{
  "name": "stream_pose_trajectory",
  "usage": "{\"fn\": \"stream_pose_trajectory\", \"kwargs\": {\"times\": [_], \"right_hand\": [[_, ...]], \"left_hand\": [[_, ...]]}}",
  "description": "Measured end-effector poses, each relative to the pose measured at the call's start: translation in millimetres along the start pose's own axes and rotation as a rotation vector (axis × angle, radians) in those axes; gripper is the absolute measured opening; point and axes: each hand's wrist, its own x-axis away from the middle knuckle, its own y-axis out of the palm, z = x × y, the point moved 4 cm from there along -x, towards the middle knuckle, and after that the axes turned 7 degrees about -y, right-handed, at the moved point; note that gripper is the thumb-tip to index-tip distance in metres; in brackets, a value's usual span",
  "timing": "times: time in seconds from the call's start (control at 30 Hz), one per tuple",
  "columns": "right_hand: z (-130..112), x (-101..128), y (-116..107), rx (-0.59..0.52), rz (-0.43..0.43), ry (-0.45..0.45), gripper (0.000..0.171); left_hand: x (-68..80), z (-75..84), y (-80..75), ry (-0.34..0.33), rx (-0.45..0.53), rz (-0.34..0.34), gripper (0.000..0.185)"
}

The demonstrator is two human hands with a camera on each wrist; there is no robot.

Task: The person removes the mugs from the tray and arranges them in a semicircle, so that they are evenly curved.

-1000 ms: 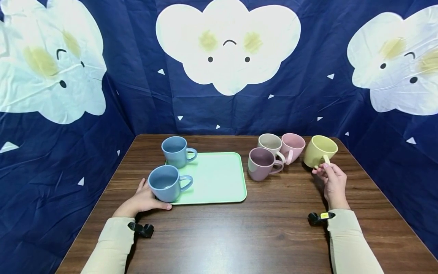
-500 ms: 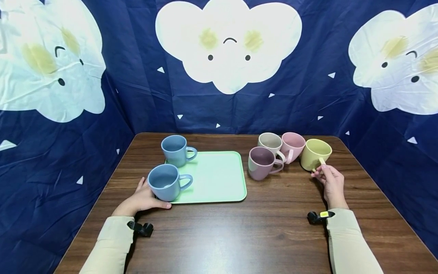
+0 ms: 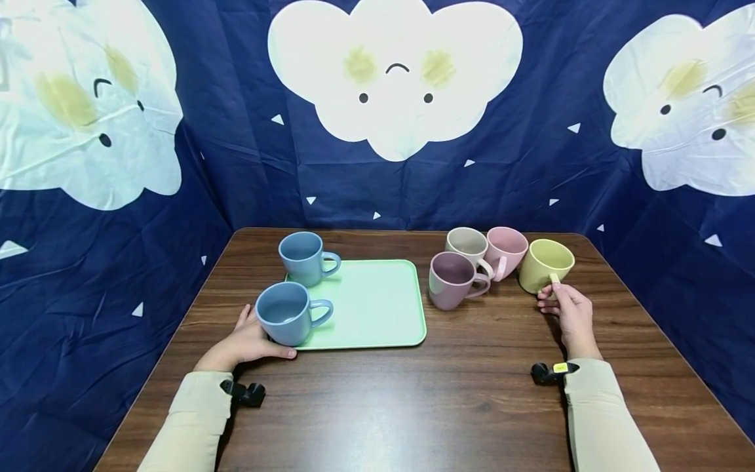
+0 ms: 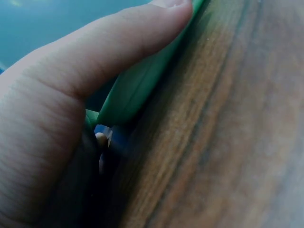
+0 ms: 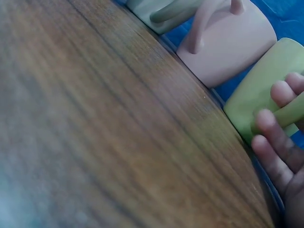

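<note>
At the right rear of the table my right hand point(image 3: 572, 316) pinches the handle of a yellow mug point(image 3: 545, 259); the right wrist view shows fingertips point(image 5: 266, 124) curled at that handle. The mug stands upright. My left hand point(image 3: 248, 344) grips the front left corner of a pale green tray point(image 3: 377, 308), its thumb point(image 4: 118, 45) along the rim. Part of this hand is hidden behind a blue mug point(image 3: 284, 318) at the tray's left front. Another blue mug point(image 3: 301, 262) stands behind it, at the tray's back left corner.
Left of the yellow mug stand a pink mug point(image 3: 508, 246), a grey-beige mug point(image 3: 463, 241) and a mauve mug point(image 3: 449, 285), close together. The wooden table point(image 3: 383, 406) ends at a dark blue cloth point(image 3: 253, 177) with cloud prints.
The yellow mug, tilted earlier, has come down upright and shifted a little to the left with my right hand. The left hand, tray and other mugs look unmoved.
</note>
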Motion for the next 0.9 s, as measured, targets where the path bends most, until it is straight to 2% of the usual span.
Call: {"fn": "stream_pose_trajectory", "kwargs": {"times": [0.17, 0.33, 0.43, 0.57, 0.9], "right_hand": [[-3.4, -1.0, -5.5, 0.006, 0.163, -0.004, 0.025], [-2.3, -4.6, -9.2, -0.005, 0.251, -0.018, 0.016], [-1.0, -8.6, -10.5, -0.003, 0.268, -0.052, 0.006], [0.8, -13.5, -12.0, 0.026, 0.272, -0.092, 0.013], [5.3, -20.8, -7.9, -0.053, 0.224, 0.025, 0.039]], "left_hand": [[-1.0, 0.1, 0.0, 0.003, 0.001, -0.001, 0.125], [-0.3, 0.0, -0.1, 0.000, 0.002, -0.005, 0.125], [0.3, -0.1, -0.1, -0.005, 0.005, -0.006, 0.125], [0.7, 0.4, -0.3, -0.005, 0.008, -0.003, 0.124], [0.0, -0.6, 0.1, 0.003, 0.004, -0.002, 0.123]]}}
